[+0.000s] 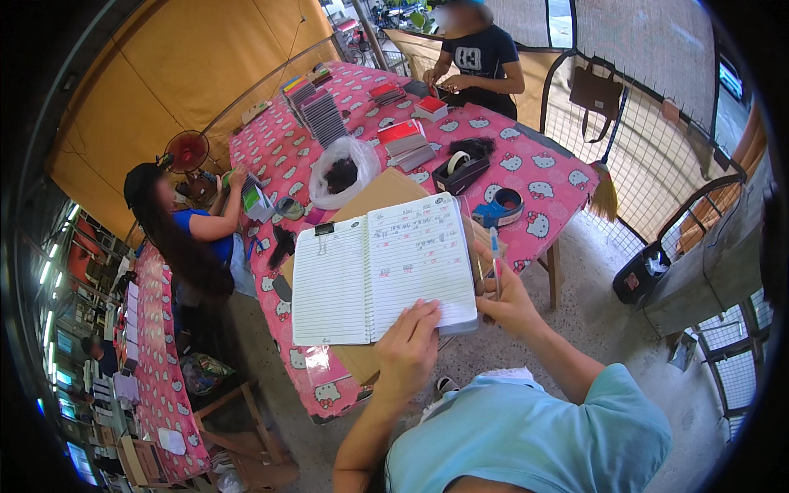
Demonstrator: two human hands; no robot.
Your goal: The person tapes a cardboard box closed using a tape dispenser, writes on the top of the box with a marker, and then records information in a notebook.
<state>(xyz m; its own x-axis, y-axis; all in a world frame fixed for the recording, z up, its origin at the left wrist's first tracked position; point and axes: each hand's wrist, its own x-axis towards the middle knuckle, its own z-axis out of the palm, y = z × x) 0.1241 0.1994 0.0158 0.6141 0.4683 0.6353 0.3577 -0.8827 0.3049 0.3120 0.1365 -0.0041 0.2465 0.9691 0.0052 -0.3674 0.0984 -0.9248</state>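
I have the ruled notebook (333, 279) open near the table's (563, 146) near left corner, above a sheet of brown cardboard (386, 187), its lower right part reaching past the near edge; I cannot tell how much of it rests on the board. My left hand (411, 345) lies flattened over the lower part of the right page, fingers extended together and gripping nothing. My right hand (514, 304) is closed around a pen (495, 246), its thumb by the notebook's right side. To keep the page steady, I would press with the left fingers spread lightly, below the written lines so none is covered. The overhanging corner probably gives under pressure, so sliding the notebook inward from the near edge should firm it up. I would keep the pen tip clear of the paper until it is wanted, leave the binder clip (325, 229) on the left page's top edge, and avoid the blue tape dispenser (497, 212) by the near edge, to the right.
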